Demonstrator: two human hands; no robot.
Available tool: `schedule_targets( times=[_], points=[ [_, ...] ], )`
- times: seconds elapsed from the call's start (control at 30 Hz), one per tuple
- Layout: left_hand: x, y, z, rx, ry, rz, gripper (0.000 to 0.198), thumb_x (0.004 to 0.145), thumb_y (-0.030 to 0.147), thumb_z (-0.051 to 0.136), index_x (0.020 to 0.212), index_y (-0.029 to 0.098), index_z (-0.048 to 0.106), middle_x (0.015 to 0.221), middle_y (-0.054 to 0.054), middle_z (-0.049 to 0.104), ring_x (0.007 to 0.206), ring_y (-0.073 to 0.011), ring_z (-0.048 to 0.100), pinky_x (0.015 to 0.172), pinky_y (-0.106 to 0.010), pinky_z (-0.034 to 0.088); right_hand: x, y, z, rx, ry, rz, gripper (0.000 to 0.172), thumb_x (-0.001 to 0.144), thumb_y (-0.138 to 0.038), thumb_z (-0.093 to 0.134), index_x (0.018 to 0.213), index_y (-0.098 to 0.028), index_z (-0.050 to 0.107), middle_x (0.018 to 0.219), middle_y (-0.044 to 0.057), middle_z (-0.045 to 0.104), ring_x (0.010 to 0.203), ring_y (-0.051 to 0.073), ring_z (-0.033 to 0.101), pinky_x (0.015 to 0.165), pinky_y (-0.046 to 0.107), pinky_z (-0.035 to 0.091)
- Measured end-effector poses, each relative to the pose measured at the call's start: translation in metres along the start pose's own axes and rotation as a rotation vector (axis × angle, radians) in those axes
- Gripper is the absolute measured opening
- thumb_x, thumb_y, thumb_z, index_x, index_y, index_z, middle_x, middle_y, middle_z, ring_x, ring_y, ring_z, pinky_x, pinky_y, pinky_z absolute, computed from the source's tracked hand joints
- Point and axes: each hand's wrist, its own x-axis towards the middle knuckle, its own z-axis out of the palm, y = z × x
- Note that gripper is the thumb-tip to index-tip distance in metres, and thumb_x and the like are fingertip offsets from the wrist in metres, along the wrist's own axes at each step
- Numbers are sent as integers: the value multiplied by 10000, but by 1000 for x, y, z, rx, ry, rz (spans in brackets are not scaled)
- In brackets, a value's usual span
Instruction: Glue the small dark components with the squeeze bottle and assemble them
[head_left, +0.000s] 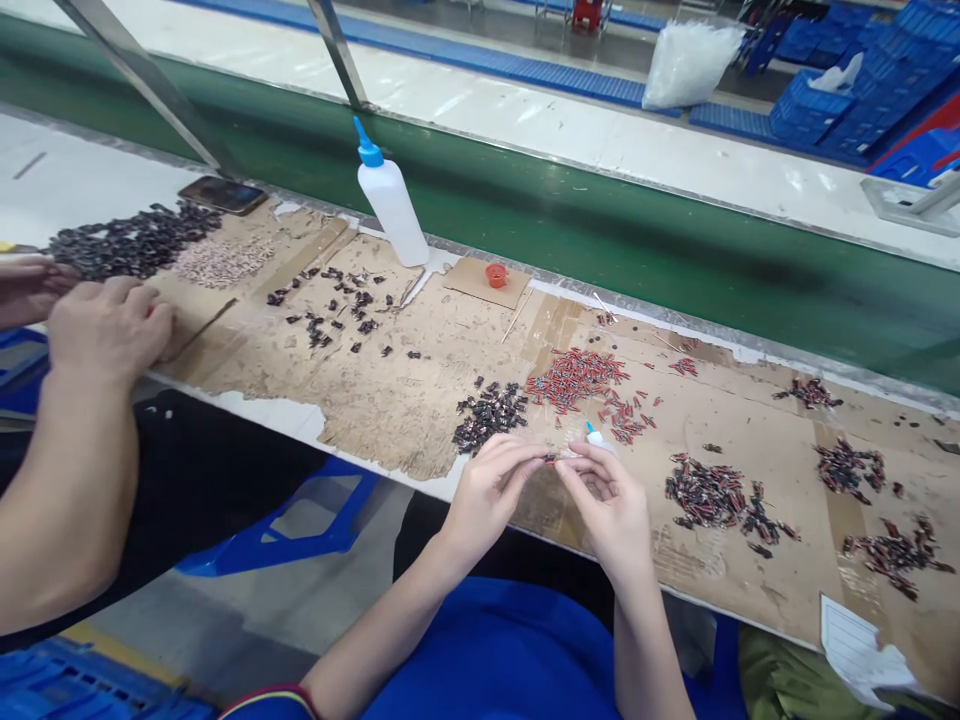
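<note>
My left hand [491, 490] and my right hand [609, 498] meet over the near edge of the cardboard-covered bench [420, 390]. Both are pinched on a tiny dark part [551, 458] held between their fingertips. A small glue bottle with a blue tip [596, 436] sticks up behind my right hand, seemingly held in it. Just beyond my left hand lies a heap of small black parts [489, 413]. A pile of red parts [574, 377] sits beyond the fingertips. Finished red-and-black pieces [712, 495] lie to the right.
A co-worker's hands [105, 325] rest at the left by a black pile [131, 240] and a pale pile [223, 260]. A white squeeze bottle [391, 200], a red cap [495, 274] and a phone [223, 194] stand by the green conveyor [600, 230]. More pieces [892, 550] lie far right.
</note>
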Motion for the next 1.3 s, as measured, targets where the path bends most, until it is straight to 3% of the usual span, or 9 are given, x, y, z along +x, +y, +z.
schedule_targets(
  times=[0.5, 0.77, 1.0, 1.3],
  points=[
    [-2, 1, 2, 41, -46, 70, 193, 894, 116, 576, 997, 195, 720, 873, -63, 750, 877, -189, 628, 795, -325, 543, -1, -1, -5, 2, 15, -7, 313, 708, -424, 743, 901, -186, 683, 710, 49, 721, 637, 180, 667, 636, 324, 548],
    [-3, -2, -1, 15, -75, 78, 168, 883, 104, 595, 976, 188, 707, 864, -59, 736, 843, -170, 631, 761, -305, 551, -4, 0, -6, -39, -2, -67, 249, 750, -339, 710, 949, -194, 672, 720, 39, 726, 633, 171, 659, 652, 324, 557],
    [-1, -1, -6, 36, -88, 260, 205, 881, 94, 596, 1030, 195, 694, 875, -67, 719, 850, -172, 623, 747, -324, 556, -9, -3, -13, -148, -28, -214, 225, 796, -291, 681, 1003, -206, 664, 749, 33, 736, 657, 167, 657, 681, 322, 563],
    [0, 2, -11, -68, -153, 207, 193, 881, 107, 600, 1020, 180, 712, 835, -75, 716, 828, -169, 628, 718, -303, 552, -15, -7, -15, -255, -3, -403, 174, 835, -248, 646, 1002, -210, 676, 748, 24, 732, 620, 152, 637, 653, 311, 561]
  ],
)
